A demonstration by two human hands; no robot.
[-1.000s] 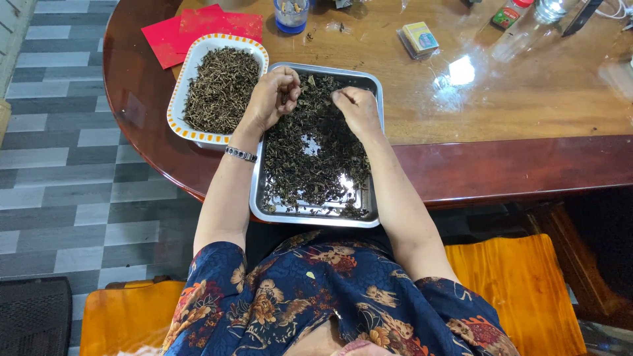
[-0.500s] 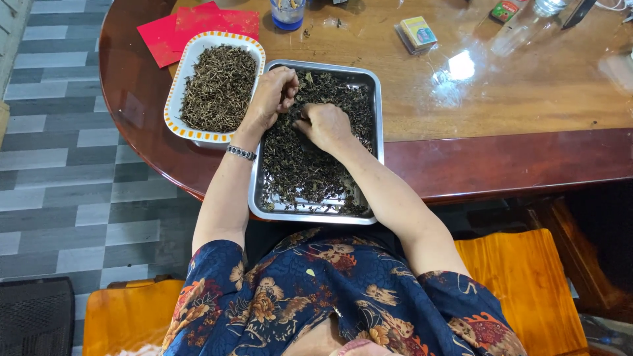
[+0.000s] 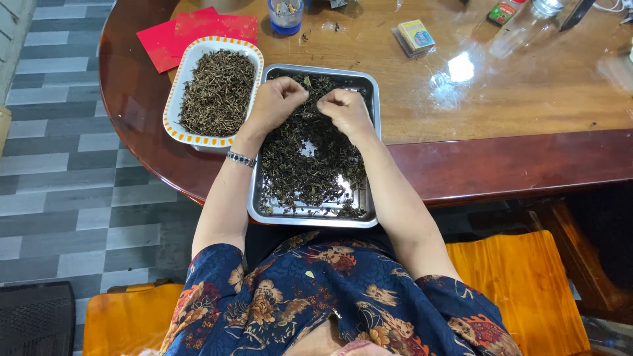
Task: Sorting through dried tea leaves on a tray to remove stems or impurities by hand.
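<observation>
A rectangular steel tray (image 3: pixel 254 192) holds a loose heap of dark dried leaves (image 3: pixel 310 165) and rests on the near edge of the table. My left hand (image 3: pixel 275 103) and my right hand (image 3: pixel 344 109) are both over the far end of the tray, close together, fingers curled and pinching bits of the leaves. My left wrist wears a beaded bracelet (image 3: pixel 241 158). Just left of the tray stands an oval white dish (image 3: pixel 173 109) with an orange-dotted rim, filled with thin brown dried stems (image 3: pixel 219 86).
The round glossy wooden table (image 3: pixel 527 99) also carries red envelopes (image 3: pixel 165 38), a blue cup (image 3: pixel 285 16), a small yellow-green box (image 3: pixel 417 35) and a red-capped bottle (image 3: pixel 504 12) at the back. Orange wooden seats (image 3: pixel 521 290) flank me over a grey tiled floor (image 3: pixel 59 171).
My right hand dipped to the middle of the tray, then came back up to the far end beside my left hand. My left hand stayed near the tray's far left corner.
</observation>
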